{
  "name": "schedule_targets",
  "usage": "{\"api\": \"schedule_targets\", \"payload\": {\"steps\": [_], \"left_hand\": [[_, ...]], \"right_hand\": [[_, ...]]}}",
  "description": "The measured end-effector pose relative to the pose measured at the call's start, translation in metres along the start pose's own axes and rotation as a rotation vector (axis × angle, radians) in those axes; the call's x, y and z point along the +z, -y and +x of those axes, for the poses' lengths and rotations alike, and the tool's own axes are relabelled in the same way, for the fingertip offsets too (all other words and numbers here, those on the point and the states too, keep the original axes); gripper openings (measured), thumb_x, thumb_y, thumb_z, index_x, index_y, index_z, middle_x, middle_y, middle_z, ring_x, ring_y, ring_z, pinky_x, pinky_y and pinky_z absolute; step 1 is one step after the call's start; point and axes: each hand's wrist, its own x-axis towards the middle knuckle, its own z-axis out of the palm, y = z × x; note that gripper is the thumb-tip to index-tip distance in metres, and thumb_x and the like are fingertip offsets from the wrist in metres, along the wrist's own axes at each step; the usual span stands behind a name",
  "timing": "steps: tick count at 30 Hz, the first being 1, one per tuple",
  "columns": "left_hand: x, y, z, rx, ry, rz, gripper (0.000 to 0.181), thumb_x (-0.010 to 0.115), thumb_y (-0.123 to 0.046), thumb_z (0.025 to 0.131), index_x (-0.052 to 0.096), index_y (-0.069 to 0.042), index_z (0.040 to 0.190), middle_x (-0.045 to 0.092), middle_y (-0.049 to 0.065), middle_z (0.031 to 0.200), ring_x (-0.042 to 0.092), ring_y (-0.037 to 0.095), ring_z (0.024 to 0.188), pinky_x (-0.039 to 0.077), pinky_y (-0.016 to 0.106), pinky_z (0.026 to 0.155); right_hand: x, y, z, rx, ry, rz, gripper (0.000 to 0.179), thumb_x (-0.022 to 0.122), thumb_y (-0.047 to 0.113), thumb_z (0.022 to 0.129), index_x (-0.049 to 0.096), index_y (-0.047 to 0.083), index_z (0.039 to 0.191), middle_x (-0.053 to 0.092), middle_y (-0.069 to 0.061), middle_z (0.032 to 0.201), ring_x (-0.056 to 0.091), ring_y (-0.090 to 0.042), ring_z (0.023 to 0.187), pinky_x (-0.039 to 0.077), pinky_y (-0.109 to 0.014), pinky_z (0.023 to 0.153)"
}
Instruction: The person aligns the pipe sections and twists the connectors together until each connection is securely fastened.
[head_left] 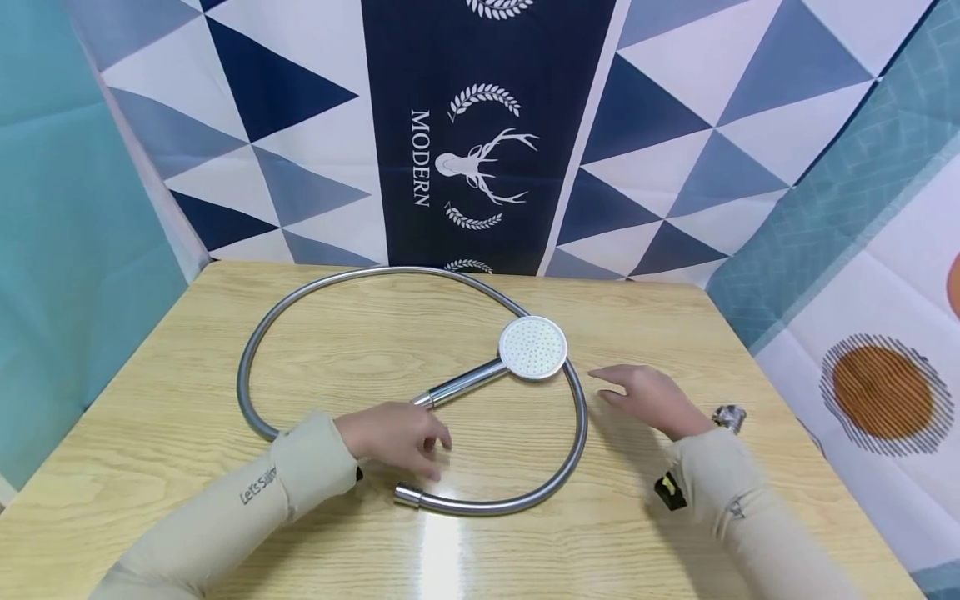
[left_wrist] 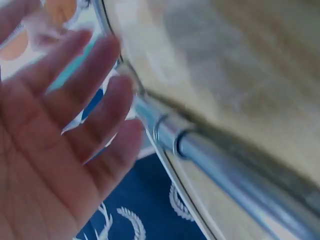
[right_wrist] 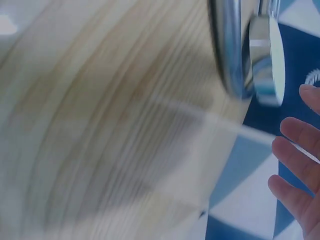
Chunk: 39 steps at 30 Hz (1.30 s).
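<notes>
A chrome shower head (head_left: 533, 347) with a pale, dotted spray face lies face up on the table, its handle (head_left: 468, 381) slanting down toward my left hand (head_left: 397, 437). From there a grey metal hose (head_left: 247, 358) loops round the back and passes under the head. Its loose end (head_left: 408, 495) lies just below my left fingers. Those fingers are loosely bent and hold nothing; the left wrist view shows the palm beside a chrome tube (left_wrist: 220, 167). To the right of the shower head, my right hand (head_left: 648, 398) hovers with fingers extended, gripping nothing.
The wooden table (head_left: 600, 550) ends at a patterned cloth (head_left: 300, 125) hanging behind it. Teal cloth (head_left: 82, 208) hangs on the left, and a printed cloth (head_left: 877, 392) on the right. Dark wrist gear (head_left: 670, 492) shows below my right sleeve.
</notes>
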Motion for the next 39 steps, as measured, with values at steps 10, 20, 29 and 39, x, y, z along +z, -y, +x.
{"api": "schedule_targets", "payload": {"steps": [10,20,29,39], "left_hand": [[0.017,-0.002,-0.007,-0.051,0.142,0.085,0.031,0.087,-0.032,0.066,0.069,-0.017,0.086,0.050,-0.015,0.068,0.044,0.002,0.063,0.040,0.020,0.061],[0.021,0.008,-0.013,0.029,0.098,0.018,0.009,0.073,-0.015,0.072,0.064,-0.015,0.071,0.046,-0.014,0.065,0.039,0.000,0.060,0.036,0.017,0.057],[0.018,0.021,-0.021,0.028,0.088,-0.201,0.005,0.067,-0.008,0.075,0.063,-0.011,0.075,0.047,-0.014,0.067,0.040,-0.002,0.061,0.038,0.017,0.057],[0.004,0.031,-0.027,0.022,-0.086,-0.507,0.007,0.072,-0.006,0.079,0.068,-0.005,0.085,0.055,-0.009,0.071,0.043,0.004,0.061,0.038,0.019,0.055]], "right_hand": [[-0.023,-0.041,-0.047,0.162,-0.017,0.008,0.035,0.065,0.006,0.088,0.062,-0.006,0.120,0.062,-0.029,0.114,0.059,-0.046,0.102,0.048,-0.056,0.081],[-0.029,-0.079,-0.097,0.310,-0.092,0.104,0.035,0.058,0.006,0.095,0.055,-0.010,0.126,0.056,-0.036,0.115,0.042,-0.010,0.051,0.036,-0.030,0.049],[-0.015,-0.112,-0.113,0.310,-0.036,0.054,0.048,0.045,-0.019,0.077,0.056,-0.012,0.123,0.050,-0.038,0.123,0.056,-0.051,0.094,0.039,-0.032,0.060],[-0.007,-0.121,-0.110,0.350,0.081,-0.006,0.051,0.044,-0.017,0.074,0.058,-0.007,0.122,0.049,-0.036,0.126,0.052,-0.032,0.063,0.033,-0.029,0.047]]}}
